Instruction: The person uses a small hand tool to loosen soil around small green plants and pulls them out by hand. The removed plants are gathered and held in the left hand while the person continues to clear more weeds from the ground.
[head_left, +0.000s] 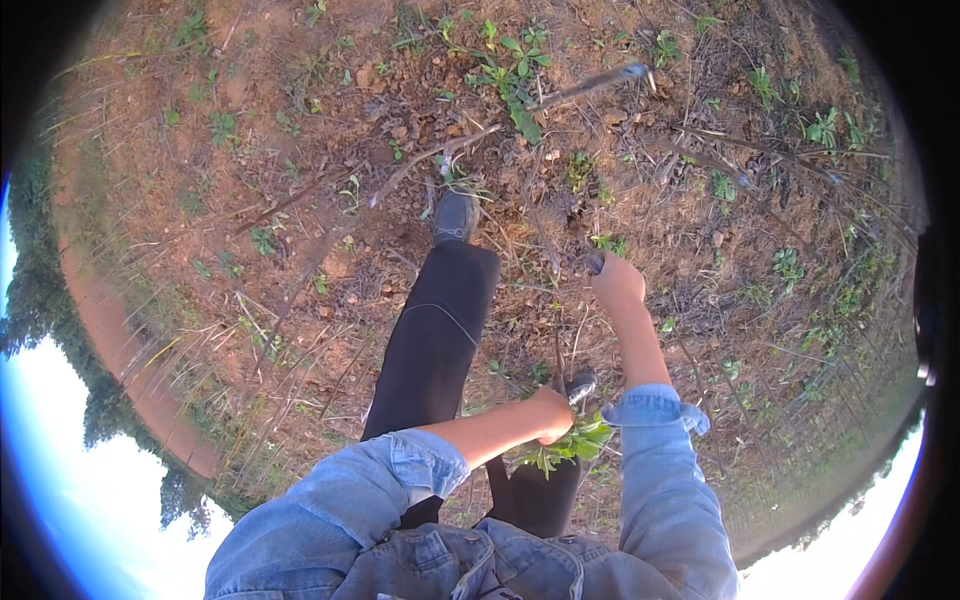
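Observation:
Low in the middle of the head view, my left hand (553, 416) is closed around a bunch of green leafy plants (581, 442), whose leaves spill out below and to the right of the fist. Further forward and to the right, my right hand (616, 279) grips a dark object (595, 262), of which only a short end shows at the fist; its kind cannot be told. The fist is just above the soil, beside a small green weed (609, 244). More leafy weeds (517, 75) grow at the top of the view.
My forward shoe (456, 214) stands on reddish soil among dry stalks. The other shoe (581, 386) is behind, near my left hand. Cut woody stems (592, 86) lean up ahead, with others (780, 154) at the right. A dirt track (124, 352) curves along the left.

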